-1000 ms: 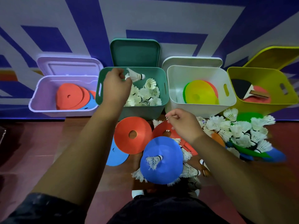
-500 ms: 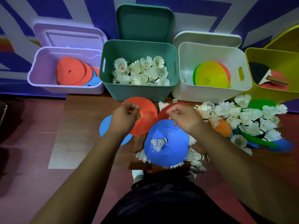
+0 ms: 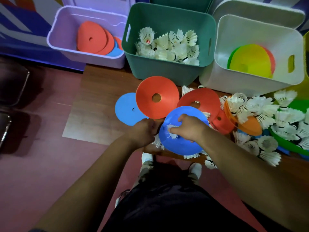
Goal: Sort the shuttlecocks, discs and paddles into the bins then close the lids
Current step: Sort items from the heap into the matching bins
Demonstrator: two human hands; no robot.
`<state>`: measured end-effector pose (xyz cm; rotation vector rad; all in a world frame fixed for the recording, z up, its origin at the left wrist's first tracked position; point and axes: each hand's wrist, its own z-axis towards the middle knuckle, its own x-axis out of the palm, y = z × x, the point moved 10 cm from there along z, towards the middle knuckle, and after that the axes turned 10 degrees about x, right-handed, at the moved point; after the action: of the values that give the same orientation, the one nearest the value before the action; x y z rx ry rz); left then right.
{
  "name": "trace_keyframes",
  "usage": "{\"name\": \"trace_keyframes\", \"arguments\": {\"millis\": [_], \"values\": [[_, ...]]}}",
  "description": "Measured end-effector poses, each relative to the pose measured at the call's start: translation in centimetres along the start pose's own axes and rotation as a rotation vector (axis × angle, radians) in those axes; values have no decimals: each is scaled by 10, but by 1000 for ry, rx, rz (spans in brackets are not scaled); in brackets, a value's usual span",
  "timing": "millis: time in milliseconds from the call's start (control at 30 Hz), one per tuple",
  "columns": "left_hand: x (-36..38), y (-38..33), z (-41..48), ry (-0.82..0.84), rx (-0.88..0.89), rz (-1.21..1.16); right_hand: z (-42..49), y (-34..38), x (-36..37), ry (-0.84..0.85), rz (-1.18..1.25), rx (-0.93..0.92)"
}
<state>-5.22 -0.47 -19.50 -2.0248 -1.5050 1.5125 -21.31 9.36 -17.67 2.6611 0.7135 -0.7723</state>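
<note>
Discs [image 3: 147,101], shuttlecocks [image 3: 260,108] in frt of bins [image 3: 160,71]

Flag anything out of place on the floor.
A shuttlecock lies on the front blue disc, pinched by the right hand; more feathers poke from under that disc. Right of it, loose shuttlecocks sprawl over discs, unsorted.

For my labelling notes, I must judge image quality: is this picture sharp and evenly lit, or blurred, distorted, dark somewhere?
Head view: wide-angle distortion makes the white bin lean outward. Head view: dim light, the floor at left in shadow. Head view: loose shuttlecocks at right look soft.
</note>
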Motion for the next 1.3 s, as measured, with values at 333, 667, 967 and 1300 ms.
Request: {"name": "trace_keyframes", "arguments": {"millis": [333,667,967,1300], "values": [[31,19,-13,-210,-148,24,10,-15,-6,-152,-113,-135],[-34,14,-62,-550,-394,-57,-6,-30,-74,-227,214,-228],[-98,-26,-52,-719,-331,-379,-51,-1,-182,-327,541,-327],[-161,-71,-19,-738,-184,-404,-67,-6,-285,-506,844,-242]]}}
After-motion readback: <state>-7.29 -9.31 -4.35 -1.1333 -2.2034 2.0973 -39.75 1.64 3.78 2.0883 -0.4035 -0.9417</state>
